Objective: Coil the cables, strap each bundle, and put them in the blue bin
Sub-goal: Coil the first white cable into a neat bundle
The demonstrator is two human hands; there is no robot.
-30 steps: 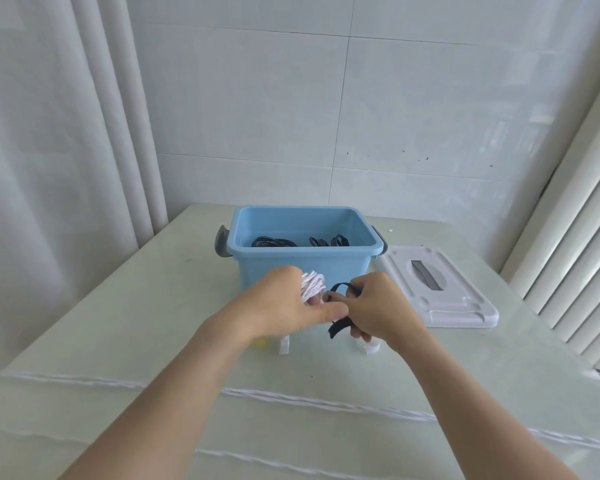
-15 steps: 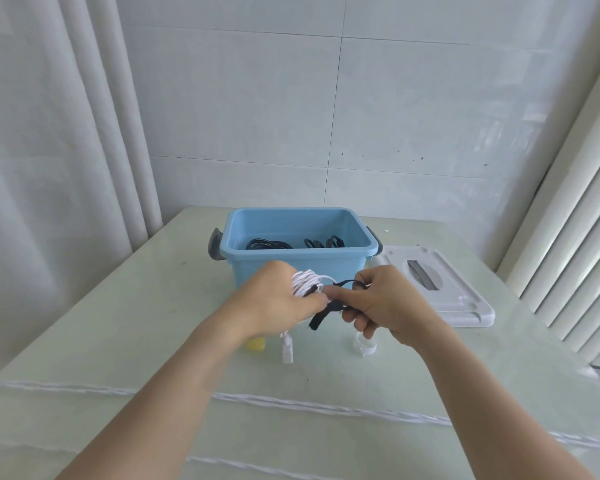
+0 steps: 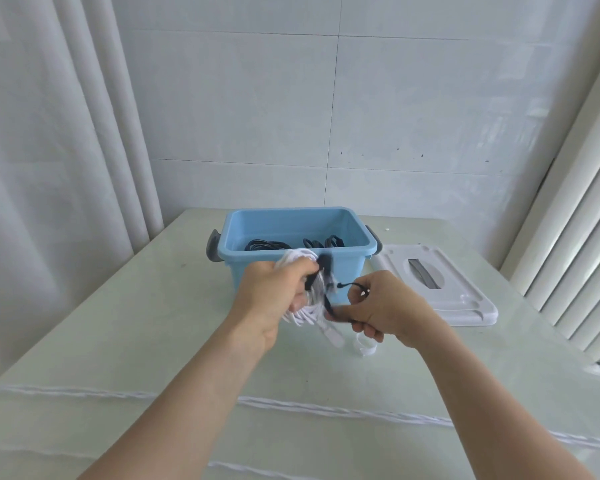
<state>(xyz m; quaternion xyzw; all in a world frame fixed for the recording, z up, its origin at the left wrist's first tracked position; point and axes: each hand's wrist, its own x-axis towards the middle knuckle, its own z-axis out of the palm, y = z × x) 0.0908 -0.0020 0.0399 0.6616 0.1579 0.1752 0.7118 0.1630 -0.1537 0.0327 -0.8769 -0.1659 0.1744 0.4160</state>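
**Strap carried round the white coil**

Since the earlier frame the black strap [image 3: 329,292] has been drawn further round the white cable coil [image 3: 309,289], and the bundle has been raised. The strap's tail is pinched by the right hand [image 3: 378,306]; the coil is gripped in the curled fingers of the left hand [image 3: 274,296], at frame centre. The blue bin [image 3: 298,233] sits just behind, black bundles inside. The strap is best pulled snug before being fastened, so no loops slip free.
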